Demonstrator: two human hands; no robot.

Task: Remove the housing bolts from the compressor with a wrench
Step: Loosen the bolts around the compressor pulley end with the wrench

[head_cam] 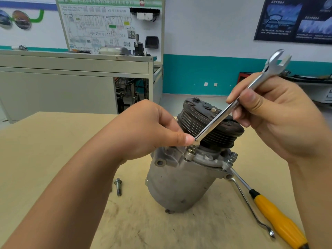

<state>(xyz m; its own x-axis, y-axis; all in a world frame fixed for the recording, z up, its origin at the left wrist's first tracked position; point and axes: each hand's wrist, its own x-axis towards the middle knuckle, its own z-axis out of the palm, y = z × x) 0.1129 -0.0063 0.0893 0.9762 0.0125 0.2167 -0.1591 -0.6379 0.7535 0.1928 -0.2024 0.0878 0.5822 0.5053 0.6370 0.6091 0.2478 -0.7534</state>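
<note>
A grey metal compressor with a black ribbed pulley stands tilted on the wooden table. A silver combination wrench slants across the pulley, its lower end on a housing bolt at the flange and its open jaw up at the right. My right hand pinches the wrench shaft near the middle. My left hand rests against the compressor's top, its thumb pressing the wrench's lower end by the bolt. Another housing bolt sits in the flange at the right.
A loose bolt lies on the table left of the compressor. A yellow-handled screwdriver and a bent silver wrench lie at the right front. A grey cabinet and a training board stand behind the table.
</note>
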